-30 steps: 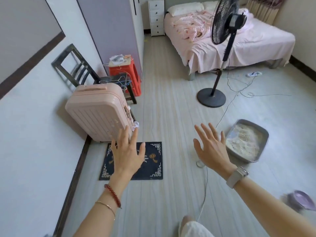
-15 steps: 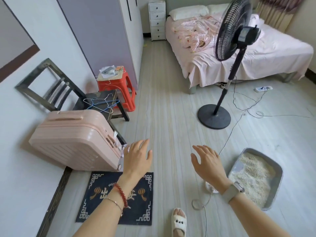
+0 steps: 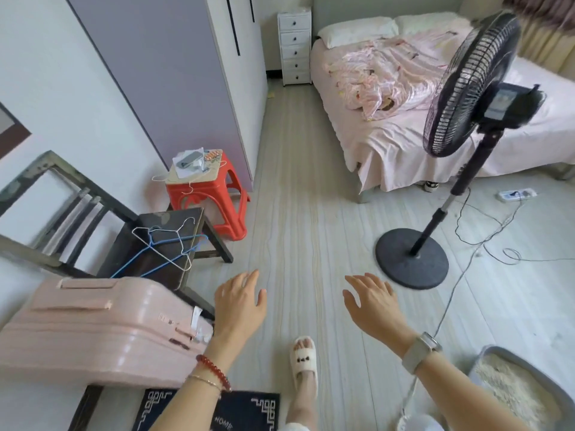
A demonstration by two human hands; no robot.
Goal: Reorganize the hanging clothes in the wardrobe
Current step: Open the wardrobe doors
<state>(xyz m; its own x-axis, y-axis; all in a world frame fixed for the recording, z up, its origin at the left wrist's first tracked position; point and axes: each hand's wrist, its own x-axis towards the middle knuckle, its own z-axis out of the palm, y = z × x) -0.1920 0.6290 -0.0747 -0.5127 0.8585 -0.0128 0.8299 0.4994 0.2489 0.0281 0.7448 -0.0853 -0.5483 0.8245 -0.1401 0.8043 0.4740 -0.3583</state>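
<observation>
Head view, bedroom floor seen from above. Left hand (image 3: 239,303) held out palm down over the pale plank floor (image 3: 298,188), fingers relaxed and slightly spread, holding nothing; red bead bracelet (image 3: 214,372) and thin bangle on the wrist. Right hand (image 3: 371,301) likewise palm down, fingers loosely extended and empty; pale-strapped watch (image 3: 420,352) on the wrist. Hands apart, with bare floor between them.

Wardrobe (image 3: 174,76) well beyond the left fingertips, up and to the left: lilac side panel, white doors closed, contents hidden. Wire hangers (image 3: 165,247), white and blue, bare of clothing, lying tangled on the seat of a dark wooden chair (image 3: 124,241) just beyond and left of the left fingers. Further white hangers hooked at the top of a red plastic stool (image 3: 214,200), between chair and wardrobe, with papers and small items on top.

Pink suitcase (image 3: 93,328) lying on its side directly left of the left wrist, near but not clearly touching. Dark patterned mat (image 3: 249,409) beneath the left forearm. Slippered foot (image 3: 303,357) below and between the two hands.

Black pedestal fan (image 3: 466,88) beyond and right of the right fingers, its round base (image 3: 412,259) near the fingertips, cords trailing over the floor to a power strip (image 3: 518,194). Grey litter tray (image 3: 516,390) right of the right forearm. Bed (image 3: 404,141) with pink sheets and a white drawer unit (image 3: 295,48) far beyond both hands.
</observation>
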